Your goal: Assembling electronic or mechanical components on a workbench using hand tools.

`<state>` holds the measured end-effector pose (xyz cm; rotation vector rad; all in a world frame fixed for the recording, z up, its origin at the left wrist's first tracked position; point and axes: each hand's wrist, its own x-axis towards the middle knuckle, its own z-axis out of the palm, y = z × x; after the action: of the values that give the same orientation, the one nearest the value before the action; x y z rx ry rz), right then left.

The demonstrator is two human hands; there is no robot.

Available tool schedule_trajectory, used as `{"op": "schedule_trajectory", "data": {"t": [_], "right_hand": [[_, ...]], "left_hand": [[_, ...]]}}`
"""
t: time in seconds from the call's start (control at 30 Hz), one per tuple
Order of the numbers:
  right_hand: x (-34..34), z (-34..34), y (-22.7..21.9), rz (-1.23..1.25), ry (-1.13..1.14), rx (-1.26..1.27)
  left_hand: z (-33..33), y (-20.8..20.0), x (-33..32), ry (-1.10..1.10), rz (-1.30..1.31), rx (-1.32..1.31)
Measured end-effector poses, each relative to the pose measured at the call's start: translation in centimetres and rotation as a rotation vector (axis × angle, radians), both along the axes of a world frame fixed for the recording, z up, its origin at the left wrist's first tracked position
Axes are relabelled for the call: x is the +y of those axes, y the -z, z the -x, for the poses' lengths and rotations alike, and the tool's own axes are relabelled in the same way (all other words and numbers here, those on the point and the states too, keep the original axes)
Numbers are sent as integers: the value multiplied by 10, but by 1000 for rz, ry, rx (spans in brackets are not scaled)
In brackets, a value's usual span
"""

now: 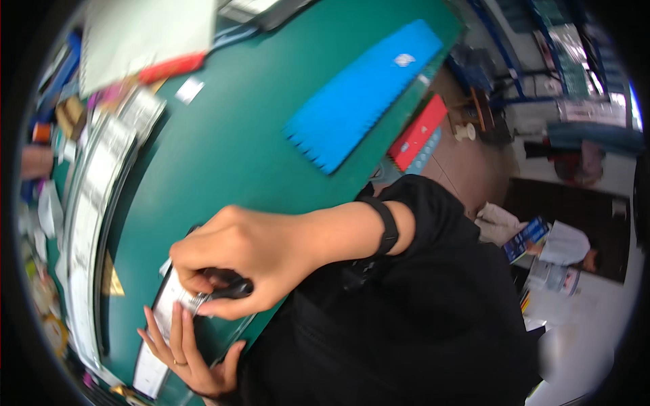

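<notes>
Basically both hands on one strip at the green mat's (pixel 257 135) near edge.
Printed strip (pixel 164 318) runs lengthwise under flat left hand (pixel 186 352); right hand (pixel 247 260), fingers curled shut on black tool (pixel 229 287), sits directly above.

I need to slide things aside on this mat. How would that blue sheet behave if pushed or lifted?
The blue sheet looks thin and flat, so probably light and floppy. It overhangs the green mat's edge, so a push might tip it off.
</notes>
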<state>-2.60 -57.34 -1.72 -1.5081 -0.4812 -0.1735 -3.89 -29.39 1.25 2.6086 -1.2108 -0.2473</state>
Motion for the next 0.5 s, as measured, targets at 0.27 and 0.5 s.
{"op": "schedule_trajectory", "data": {"t": [0.27,0.5], "right_hand": [[-17,8,-10,-123,266,-119],[-48,42,-3,-140,388,-95]], "left_hand": [[5,-31,-37,-184,330,-210],[-9,-15,-44,-79,337,-348]]}}
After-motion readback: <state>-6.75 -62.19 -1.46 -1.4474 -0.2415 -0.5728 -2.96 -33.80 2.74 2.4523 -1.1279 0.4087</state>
